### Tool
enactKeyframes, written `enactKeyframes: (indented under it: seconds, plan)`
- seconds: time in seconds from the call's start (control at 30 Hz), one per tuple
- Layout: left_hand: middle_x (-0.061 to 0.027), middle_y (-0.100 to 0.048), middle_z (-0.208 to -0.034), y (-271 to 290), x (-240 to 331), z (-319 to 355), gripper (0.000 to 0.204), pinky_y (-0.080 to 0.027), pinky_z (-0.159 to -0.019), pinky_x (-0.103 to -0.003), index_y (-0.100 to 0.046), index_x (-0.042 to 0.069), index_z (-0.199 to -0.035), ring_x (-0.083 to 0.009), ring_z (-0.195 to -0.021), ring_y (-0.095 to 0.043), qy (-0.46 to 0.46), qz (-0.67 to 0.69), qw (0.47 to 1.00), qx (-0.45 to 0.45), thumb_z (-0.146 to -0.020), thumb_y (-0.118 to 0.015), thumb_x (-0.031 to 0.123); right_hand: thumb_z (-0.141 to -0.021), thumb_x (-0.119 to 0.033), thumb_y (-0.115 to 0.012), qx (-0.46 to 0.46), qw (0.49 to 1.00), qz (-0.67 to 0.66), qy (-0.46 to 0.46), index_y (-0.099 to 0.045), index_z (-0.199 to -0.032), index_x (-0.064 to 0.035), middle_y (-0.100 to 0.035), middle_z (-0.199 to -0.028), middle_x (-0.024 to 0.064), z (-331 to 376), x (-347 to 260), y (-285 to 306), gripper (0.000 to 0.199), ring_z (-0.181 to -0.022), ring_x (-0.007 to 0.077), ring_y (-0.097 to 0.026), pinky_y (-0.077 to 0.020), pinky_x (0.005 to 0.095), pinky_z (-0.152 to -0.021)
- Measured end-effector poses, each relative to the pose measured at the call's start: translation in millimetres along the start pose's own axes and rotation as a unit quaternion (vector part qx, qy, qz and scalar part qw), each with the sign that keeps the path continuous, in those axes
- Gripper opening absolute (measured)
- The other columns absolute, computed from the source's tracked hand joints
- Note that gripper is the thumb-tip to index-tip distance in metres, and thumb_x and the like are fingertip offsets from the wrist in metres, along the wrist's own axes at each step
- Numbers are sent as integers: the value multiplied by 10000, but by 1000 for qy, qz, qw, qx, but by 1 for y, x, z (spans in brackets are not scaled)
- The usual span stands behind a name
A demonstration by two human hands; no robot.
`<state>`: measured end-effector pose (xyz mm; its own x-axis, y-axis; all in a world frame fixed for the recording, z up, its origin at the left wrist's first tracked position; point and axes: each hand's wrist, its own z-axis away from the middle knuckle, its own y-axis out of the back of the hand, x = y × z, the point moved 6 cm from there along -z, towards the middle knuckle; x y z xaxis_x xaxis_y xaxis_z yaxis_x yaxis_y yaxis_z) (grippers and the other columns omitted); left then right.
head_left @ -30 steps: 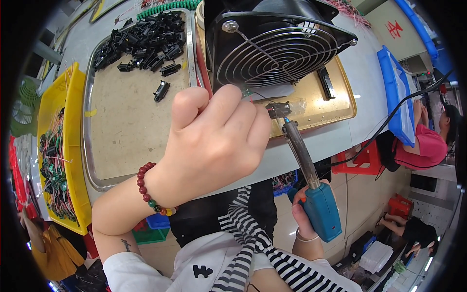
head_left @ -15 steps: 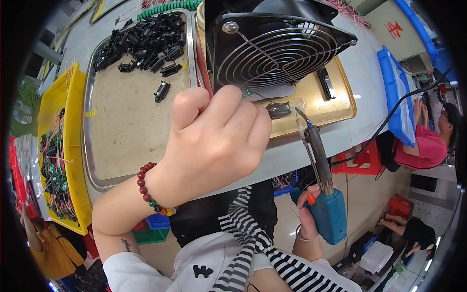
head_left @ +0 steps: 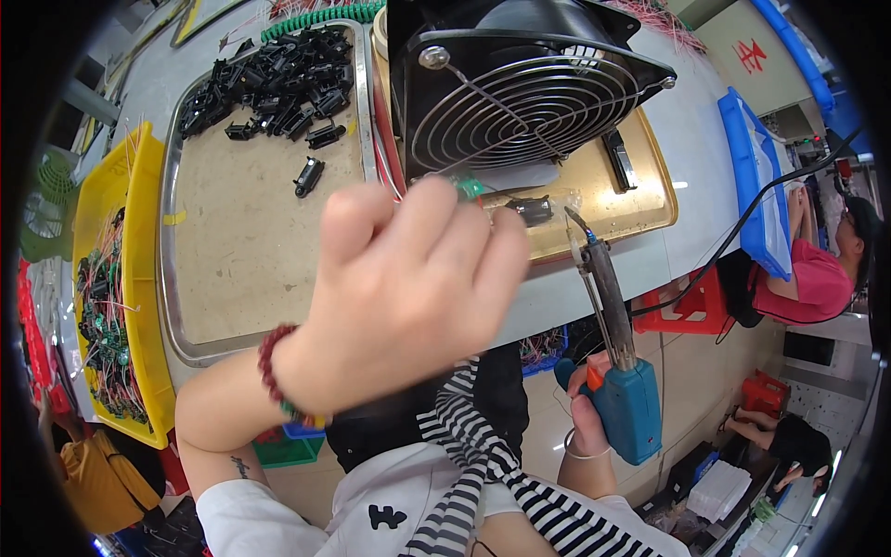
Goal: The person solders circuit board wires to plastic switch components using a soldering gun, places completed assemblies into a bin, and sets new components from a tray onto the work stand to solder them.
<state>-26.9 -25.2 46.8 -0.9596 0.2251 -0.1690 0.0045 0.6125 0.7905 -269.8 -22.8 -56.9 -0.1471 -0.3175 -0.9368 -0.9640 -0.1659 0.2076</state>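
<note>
My left hand (head_left: 408, 260) is closed, knuckles up, in front of the fan and slightly blurred. Past its fingers shows a small green part with a red wire (head_left: 471, 188), smeared by motion; my fingertips are hidden behind the knuckles. Just right of that hand a black plastic housing (head_left: 531, 211) lies on the gold-coloured tray (head_left: 654, 200). In my right hand (head_left: 587, 418) is a soldering gun (head_left: 626, 408) with a teal handle, held upright. Its bent tip points up near the housing's right end, apart from it.
A black fan (head_left: 534, 102) with a wire guard stands over the gold tray. To the left, a metal tray (head_left: 260, 241) carries a heap of black housings (head_left: 288, 84). A yellow bin (head_left: 148, 278) holds wired parts. A black cable (head_left: 742, 218) runs right, past a blue bin (head_left: 756, 186).
My left hand has shifted slightly and its fingers have moved, with the green part now showing more beyond them. The right hand and soldering gun have hardly moved.
</note>
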Motion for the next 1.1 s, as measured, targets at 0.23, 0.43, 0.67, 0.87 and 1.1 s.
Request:
enactKeyframes:
  seconds: [0.23,0.43,0.67,0.87,1.1]
  plan:
    - [-46,-552,-765,15,-25,-8,313,-392,-701,-362,-516,71,-887,-258,-674,-533,158,75,976,-132,-761,-765,212,-736,-151,-736,43,999,-15,-26,-647,-1029,9,-618,-899,110,0,1,6,346,-688,170,-603,-479,273,-631]
    - [-60,-588,-779,10,-5,-9,306,-417,-640,-340,-570,55,-929,-246,-669,-537,127,192,967,-113,-754,-792,172,-762,-143,-718,-21,999,31,35,-652,-1015,10,-630,-910,84,3,6,12,302,-756,196,-613,-479,278,-625]
    - [-98,-499,-812,32,-9,-23,202,-448,-676,-374,-538,53,-810,-272,-776,-520,113,126,984,-59,-692,-701,51,-787,-244,-738,50,997,-50,-43,-520,-1238,15,-545,-1125,103,23,50,33,564,-738,138,-528,-402,256,-650]
    - [-80,-508,-801,48,-23,-6,244,-469,-653,-344,-537,50,-822,-254,-762,-521,124,48,988,-80,-696,-724,145,-787,-129,-663,52,989,-135,-7,-560,-1222,39,-524,-1137,114,11,34,18,477,-714,133,-512,-391,263,-663]
    - [-98,-528,-763,86,-56,26,261,-461,-612,-352,-544,43,-802,-272,-726,-560,169,96,971,-143,-774,-751,199,-785,-112,-622,13,994,-106,25,-559,-1204,33,-525,-1117,111,9,24,16,447,-710,125,-497,-377,244,-658]
